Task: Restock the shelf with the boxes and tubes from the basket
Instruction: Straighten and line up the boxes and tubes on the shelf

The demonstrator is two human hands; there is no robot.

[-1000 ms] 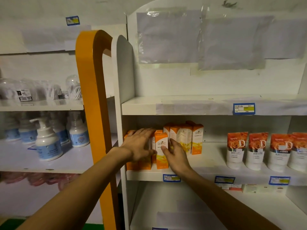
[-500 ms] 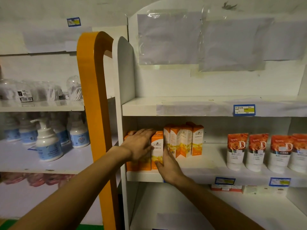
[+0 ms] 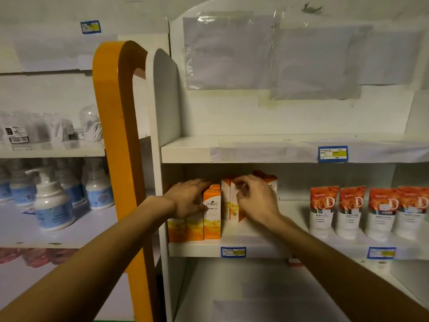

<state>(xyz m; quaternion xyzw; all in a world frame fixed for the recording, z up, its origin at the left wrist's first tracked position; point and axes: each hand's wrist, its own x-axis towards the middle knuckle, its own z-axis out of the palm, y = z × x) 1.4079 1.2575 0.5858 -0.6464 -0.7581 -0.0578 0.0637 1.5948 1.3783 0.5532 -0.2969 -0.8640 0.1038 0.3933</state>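
The left hand [image 3: 188,201] lies flat, fingers straight, pressing on a row of tall orange cardboard boxes [image 3: 211,212] that stand upright at the left end of the white middle shelf [image 3: 255,248], against the white side panel [image 3: 166,101]. At three o'clock from it, the right hand [image 3: 255,203] curls its fingers over the top of a second group of white-and-orange boxes [image 3: 228,201], set slightly further back; whether it truly grips one I cannot tell. Farther toward three o'clock, well apart, four white tubes with red rose caps [image 3: 369,211] stand cap-up. At nine o'clock, beyond an orange upright [image 3: 116,135], white pump bottles [image 3: 52,201] stand on a neighbouring shelf.
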